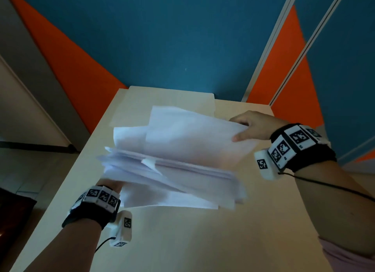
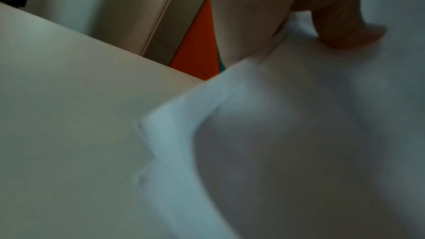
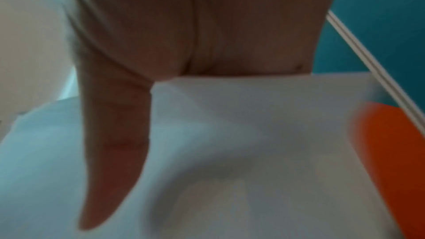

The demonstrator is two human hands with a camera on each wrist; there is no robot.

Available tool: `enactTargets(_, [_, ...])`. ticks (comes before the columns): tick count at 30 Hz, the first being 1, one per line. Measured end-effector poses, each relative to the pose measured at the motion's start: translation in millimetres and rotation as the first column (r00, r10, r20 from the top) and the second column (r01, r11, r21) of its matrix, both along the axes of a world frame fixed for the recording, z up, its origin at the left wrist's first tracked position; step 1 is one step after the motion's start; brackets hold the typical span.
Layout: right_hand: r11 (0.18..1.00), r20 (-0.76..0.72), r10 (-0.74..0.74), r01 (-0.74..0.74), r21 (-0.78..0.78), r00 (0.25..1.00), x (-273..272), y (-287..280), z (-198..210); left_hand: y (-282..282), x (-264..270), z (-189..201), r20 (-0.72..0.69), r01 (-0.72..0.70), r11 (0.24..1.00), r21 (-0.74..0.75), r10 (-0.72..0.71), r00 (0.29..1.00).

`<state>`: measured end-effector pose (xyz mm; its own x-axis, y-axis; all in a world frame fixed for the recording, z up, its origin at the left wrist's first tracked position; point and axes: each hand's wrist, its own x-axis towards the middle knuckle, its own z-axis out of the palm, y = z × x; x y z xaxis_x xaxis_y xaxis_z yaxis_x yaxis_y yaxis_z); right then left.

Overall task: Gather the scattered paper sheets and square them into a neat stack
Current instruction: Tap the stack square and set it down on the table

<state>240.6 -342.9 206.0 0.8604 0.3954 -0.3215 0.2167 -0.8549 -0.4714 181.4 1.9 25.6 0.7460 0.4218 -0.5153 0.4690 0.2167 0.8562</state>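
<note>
An untidy bundle of white paper sheets [image 1: 172,162] is lifted off the beige table [image 1: 203,241], its edges fanned out and uneven. My left hand [image 1: 110,185] grips the bundle's near left corner and is mostly hidden under the paper. In the left wrist view its thumb [image 2: 345,30] presses on the sheets [image 2: 299,134]. At the far right edge, my right hand [image 1: 243,129] pinches the top sheets. The right wrist view has its thumb [image 3: 112,152] lying on the paper [image 3: 253,152]. One more sheet [image 1: 142,103] lies flat at the table's far end.
The table ends against a teal and orange wall [image 1: 182,38] at the back. Its left edge [image 1: 67,180] drops to the floor. Bare tabletop stretches in front of the bundle, towards me.
</note>
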Motion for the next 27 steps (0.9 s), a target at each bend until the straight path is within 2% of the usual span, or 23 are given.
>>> enactTargets(1, [0.998,0.008,-0.048,0.049,-0.035,0.999,0,-8,-9,-4,1,4,0.019,0.078,0.997,0.007,-0.078,0.997])
enactTargets(2, [0.994,0.059,-0.096,0.099,-0.044,0.994,0,-15,-18,-6,1,10,0.073,0.17,0.982,-0.084,-0.164,0.984])
enactTargets(3, [0.988,0.128,-0.149,0.153,-0.026,0.981,-1,-22,-25,-11,-4,21,0.146,0.271,0.96,-0.076,-0.258,0.955])
enactTargets(6, [0.95,0.302,-0.311,0.292,0.107,0.901,2,-35,-43,-1,-8,12,0.206,0.299,0.951,-0.085,-0.276,0.939])
enactTargets(8, [0.942,0.416,-0.334,0.318,0.11,0.846,4,-33,-45,-11,-4,10,0.204,0.311,0.946,-0.086,-0.289,0.935])
enactTargets(11, [0.899,0.549,-0.43,0.394,0.189,0.717,6,-33,-40,-19,-1,8,0.19,0.319,0.942,-0.104,-0.296,0.936])
enactTargets(14, [0.754,0.543,-0.655,0.503,0.422,0.525,6,-45,-27,-16,-6,-7,0.144,0.291,0.951,-0.103,-0.275,0.951])
enactTargets(18, [0.587,0.48,-0.81,0.485,0.649,0.338,-5,-47,-6,-14,-12,-23,0.08,0.225,0.968,-0.108,-0.217,0.973])
enactTargets(19, [0.537,0.434,-0.843,0.456,0.71,0.318,-8,-44,-4,-15,-12,-27,0.068,0.214,0.972,-0.099,-0.208,0.976])
enactTargets(20, [0.483,0.363,-0.87,0.436,0.76,0.333,-8,-41,-4,-16,-11,-31,0.057,0.208,0.974,-0.089,-0.204,0.977])
enactTargets(21, [0.439,0.277,-0.879,0.43,0.789,0.389,-8,-37,-7,-16,-10,-32,0.048,0.202,0.976,-0.082,-0.199,0.979])
enactTargets(22, [0.416,0.186,-0.861,0.445,0.793,0.473,-8,-33,-13,-17,-10,-31,0.041,0.197,0.978,-0.076,-0.194,0.98])
enactTargets(23, [0.441,0.121,-0.818,0.477,0.76,0.563,-8,-28,-21,-17,-10,-31,0.034,0.199,0.977,-0.075,-0.197,0.98])
enactTargets(25, [0.605,0.044,-0.67,0.511,0.611,0.741,-14,-18,-41,-17,-10,-31,0.027,0.201,0.975,-0.097,-0.2,0.98])
enactTargets(27, [0.755,-0.054,-0.521,0.489,0.437,0.852,-21,-9,-68,-16,-11,-25,0.025,0.227,0.969,-0.098,-0.226,0.974])
